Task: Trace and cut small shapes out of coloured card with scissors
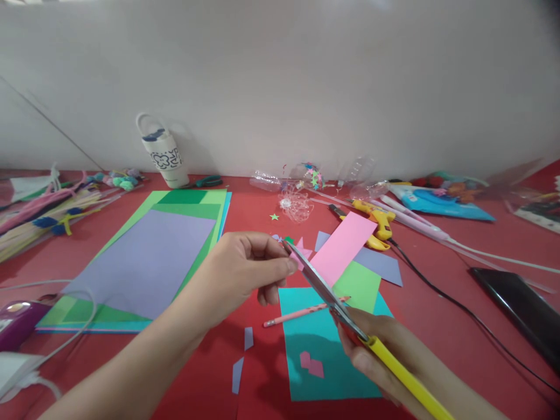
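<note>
My left hand [245,265] is raised over the red table, fingers pinched on a small pink paper piece [301,252] at the tip of the scissors. In my right hand [385,356] I grip yellow-handled scissors [332,297], blades pointing up-left to that pink piece. Below them lie a teal sheet [324,356] with two small pink cut-outs [311,364], a pink pencil [297,315], a light green sheet [359,286] and a pink paper strip [343,248].
A stack of purple and green paper [144,262] lies at left, a white bottle [165,153] by the wall. A yellow glue gun [378,220] with a black cord [441,294], a dark tablet [520,315], pipe cleaners [44,213] and purple paper scraps [238,373] are around.
</note>
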`<action>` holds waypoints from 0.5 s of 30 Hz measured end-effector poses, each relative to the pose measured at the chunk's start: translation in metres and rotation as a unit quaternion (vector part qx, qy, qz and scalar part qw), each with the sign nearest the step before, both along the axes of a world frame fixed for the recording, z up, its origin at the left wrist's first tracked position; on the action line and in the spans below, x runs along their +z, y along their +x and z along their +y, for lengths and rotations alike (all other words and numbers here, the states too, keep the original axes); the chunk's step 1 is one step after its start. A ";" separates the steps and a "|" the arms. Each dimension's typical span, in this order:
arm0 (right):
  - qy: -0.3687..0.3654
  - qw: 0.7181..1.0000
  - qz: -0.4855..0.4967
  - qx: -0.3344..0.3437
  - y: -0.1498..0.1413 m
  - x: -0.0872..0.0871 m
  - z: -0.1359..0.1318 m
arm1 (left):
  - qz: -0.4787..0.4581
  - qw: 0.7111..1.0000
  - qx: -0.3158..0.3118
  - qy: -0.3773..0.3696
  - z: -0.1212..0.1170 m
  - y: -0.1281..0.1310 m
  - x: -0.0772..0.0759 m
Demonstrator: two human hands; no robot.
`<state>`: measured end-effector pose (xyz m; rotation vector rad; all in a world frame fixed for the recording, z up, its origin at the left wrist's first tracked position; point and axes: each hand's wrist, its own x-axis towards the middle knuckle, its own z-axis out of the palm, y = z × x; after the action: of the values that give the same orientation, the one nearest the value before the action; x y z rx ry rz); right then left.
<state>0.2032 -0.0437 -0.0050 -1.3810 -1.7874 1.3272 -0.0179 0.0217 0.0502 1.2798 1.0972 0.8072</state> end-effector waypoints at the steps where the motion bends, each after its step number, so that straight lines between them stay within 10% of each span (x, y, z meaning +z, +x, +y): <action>1: -0.003 1.000 0.001 0.014 0.001 -0.001 0.001 | 0.000 1.000 0.000 -0.001 0.000 0.000 0.000; 15: 0.007 1.000 -0.006 0.028 -0.003 0.004 0.002 | -0.008 1.000 -0.008 -0.006 0.000 0.000 0.000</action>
<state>0.2007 -0.0421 -0.0010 -1.3445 -1.8524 1.3356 -0.0180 0.0219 0.0506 1.2692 1.0766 0.7970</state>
